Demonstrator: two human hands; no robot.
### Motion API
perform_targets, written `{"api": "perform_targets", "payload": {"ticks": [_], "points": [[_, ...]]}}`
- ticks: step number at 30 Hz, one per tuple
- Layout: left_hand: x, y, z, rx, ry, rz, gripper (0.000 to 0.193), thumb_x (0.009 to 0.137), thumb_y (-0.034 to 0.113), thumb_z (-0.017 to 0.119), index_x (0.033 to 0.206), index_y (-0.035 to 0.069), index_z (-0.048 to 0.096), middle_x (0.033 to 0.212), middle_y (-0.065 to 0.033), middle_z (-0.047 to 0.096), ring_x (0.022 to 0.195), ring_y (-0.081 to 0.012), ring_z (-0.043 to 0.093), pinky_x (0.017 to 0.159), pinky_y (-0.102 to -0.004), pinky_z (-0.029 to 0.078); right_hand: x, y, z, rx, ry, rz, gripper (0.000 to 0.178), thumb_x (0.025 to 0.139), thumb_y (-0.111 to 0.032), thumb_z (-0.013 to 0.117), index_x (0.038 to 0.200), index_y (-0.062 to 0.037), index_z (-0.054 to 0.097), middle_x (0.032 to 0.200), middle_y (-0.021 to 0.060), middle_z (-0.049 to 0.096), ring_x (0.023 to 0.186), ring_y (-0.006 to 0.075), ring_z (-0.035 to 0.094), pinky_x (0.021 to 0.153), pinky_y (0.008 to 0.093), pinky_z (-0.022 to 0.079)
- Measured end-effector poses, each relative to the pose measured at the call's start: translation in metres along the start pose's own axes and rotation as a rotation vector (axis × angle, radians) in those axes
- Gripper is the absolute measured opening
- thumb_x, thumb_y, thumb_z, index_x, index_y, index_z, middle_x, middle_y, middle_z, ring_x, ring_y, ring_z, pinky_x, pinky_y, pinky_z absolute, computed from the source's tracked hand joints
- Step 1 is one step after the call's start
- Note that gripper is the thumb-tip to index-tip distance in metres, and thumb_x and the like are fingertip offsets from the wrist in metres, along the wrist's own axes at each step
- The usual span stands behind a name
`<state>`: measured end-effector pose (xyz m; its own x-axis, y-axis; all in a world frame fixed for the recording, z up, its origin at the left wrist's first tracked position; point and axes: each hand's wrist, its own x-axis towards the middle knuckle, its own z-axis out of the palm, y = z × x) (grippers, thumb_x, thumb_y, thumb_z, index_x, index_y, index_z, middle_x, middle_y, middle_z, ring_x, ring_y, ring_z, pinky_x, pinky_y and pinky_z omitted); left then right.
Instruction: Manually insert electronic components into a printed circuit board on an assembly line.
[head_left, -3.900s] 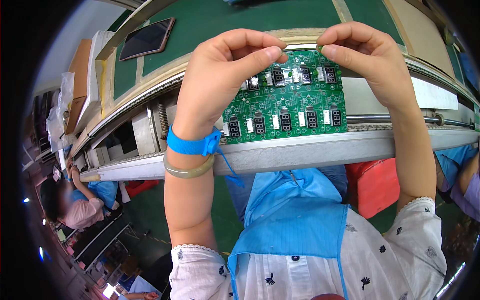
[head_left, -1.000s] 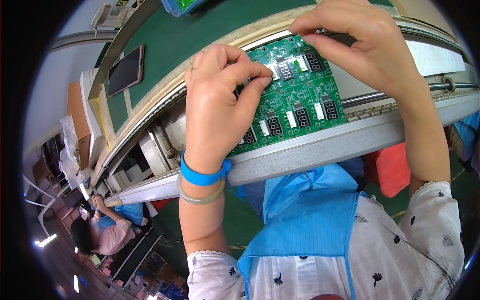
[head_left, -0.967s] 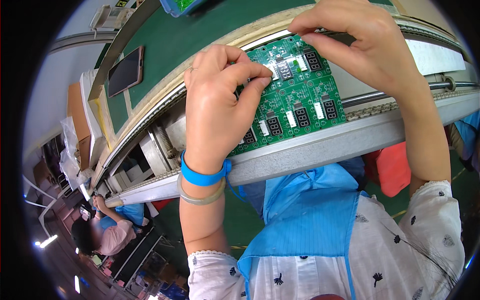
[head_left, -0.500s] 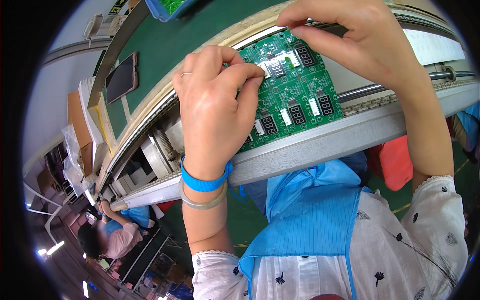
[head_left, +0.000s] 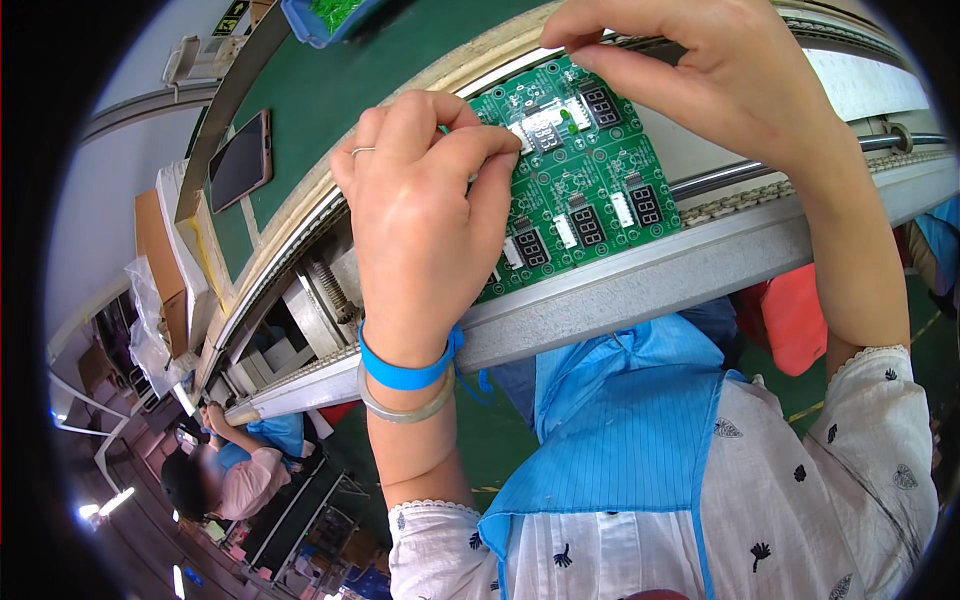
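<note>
A green circuit board panel (head_left: 600,165) lies across the metal rails of a conveyor. It carries several black digit displays (head_left: 587,227) and white connectors (head_left: 565,232). Over the panel's left part, my left hand (head_left: 425,195) has thumb and index finger pinched beside a white connector; whatever is between the tips is hidden. Two tiny green parts (head_left: 568,121) stand out from the board near the top display. My right hand (head_left: 700,75) hovers at the panel's far edge, its thumb and forefinger close together. Anything in that pinch is too small to make out.
Beyond the rail is a green table (head_left: 350,75) with a phone (head_left: 241,162) and a blue bin (head_left: 335,22) of small green parts. The near metal rail (head_left: 600,275) runs between me and the board. Another person (head_left: 235,470) sits at lower left.
The board and my hands sit slightly further left in the view, along with a small shift of the whole scene. Both hands keep nearly the same pose.
</note>
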<state>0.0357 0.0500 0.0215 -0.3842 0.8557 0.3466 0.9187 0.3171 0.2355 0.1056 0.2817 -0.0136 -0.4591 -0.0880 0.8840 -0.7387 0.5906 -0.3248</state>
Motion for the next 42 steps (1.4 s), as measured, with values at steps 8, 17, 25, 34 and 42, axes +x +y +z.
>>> {"api": "perform_targets", "payload": {"ticks": [8,17,25,34,42], "points": [[-0.002,-0.003,-0.002,-0.086,-0.055,-0.092,0.012,0.076,0.006,0.078,0.088,0.007,0.076,0.092,-0.0065,0.063,0.092,-0.0249,0.059,0.082,-0.0373,0.043,0.0,-0.004,-0.003,-0.048,-0.031,0.019,0.013,0.082,-0.008,0.07,0.094,-0.0025,0.073,0.081,0.0085,0.069,0.081,0.0251,0.065,0.076,0.0373,0.048],[-0.001,-0.001,-0.002,-0.113,-0.067,-0.156,0.011,0.076,0.006,0.08,0.086,0.004,0.075,0.091,-0.0081,0.066,0.088,-0.0252,0.06,0.08,-0.0363,0.046,0.002,-0.006,-0.005,-0.053,-0.037,0.031,0.012,0.083,-0.008,0.069,0.094,-0.0025,0.073,0.081,0.0085,0.07,0.082,0.0248,0.065,0.077,0.0371,0.048],[-0.002,-0.005,0.0,-0.155,-0.038,-0.155,0.006,0.079,0.01,0.079,0.084,0.01,0.077,0.089,-0.0026,0.063,0.089,-0.0241,0.057,0.08,-0.0379,0.036,0.002,-0.004,-0.008,-0.055,-0.039,0.042,0.012,0.084,-0.007,0.069,0.093,-0.0019,0.074,0.081,0.0084,0.071,0.082,0.0243,0.066,0.078,0.0372,0.048],[0.002,-0.018,-0.005,-0.255,0.212,-0.259,0.007,0.083,0.009,0.076,0.081,0.007,0.07,0.089,-0.0056,0.065,0.086,-0.0247,0.06,0.081,-0.036,0.041,0.013,-0.021,-0.022,-0.263,-0.32,0.39,0.014,0.084,-0.007,0.073,0.098,-0.0062,0.073,0.087,0.0074,0.069,0.085,0.028,0.063,0.079,0.0396,0.046],[-0.001,-0.033,-0.003,-0.301,0.306,-0.242,0.027,0.099,0.013,0.063,0.073,0.002,0.063,0.076,-0.0103,0.063,0.075,-0.0267,0.058,0.073,-0.0374,0.043,0.002,-0.001,-0.025,-0.34,-0.349,0.396,0.014,0.082,-0.014,0.072,0.095,-0.0091,0.076,0.086,0.0075,0.074,0.084,0.0282,0.068,0.076,0.0417,0.053]]}}
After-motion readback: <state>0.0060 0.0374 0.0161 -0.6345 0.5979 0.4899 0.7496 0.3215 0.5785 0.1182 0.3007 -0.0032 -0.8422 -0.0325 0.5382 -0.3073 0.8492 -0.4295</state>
